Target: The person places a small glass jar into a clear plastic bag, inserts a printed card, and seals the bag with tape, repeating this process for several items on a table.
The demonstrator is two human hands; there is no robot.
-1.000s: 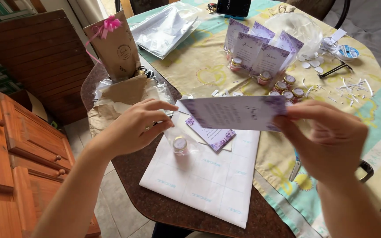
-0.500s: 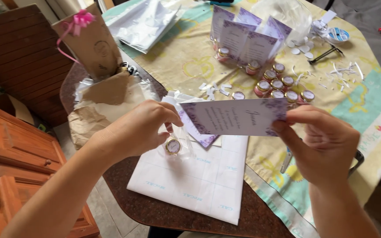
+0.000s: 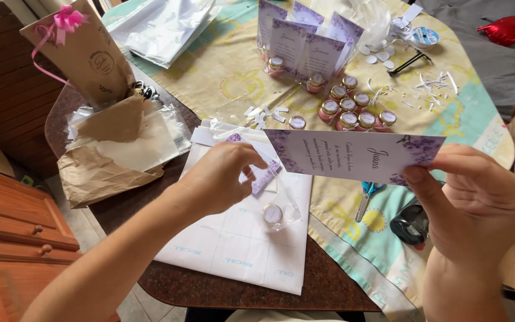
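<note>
I am pinching a purple-flowered card [image 3: 356, 156] by its right edge with my right hand [image 3: 478, 203]; it looks light, thin and easily creased, best held at the margins. My left hand [image 3: 225, 179] is closing its fingers on a clear bag with a small jar [image 3: 273, 213] inside, slippery, just above the white sheet [image 3: 233, 250]. Beyond, on the bench [image 3: 210, 286], more jars [image 3: 353, 110] are sitting beside standing cards [image 3: 305, 48] and a brown paper bag [image 3: 90, 53].

Wooden drawers [image 3: 7, 238]; tiled floor [image 3: 81, 223]
</note>
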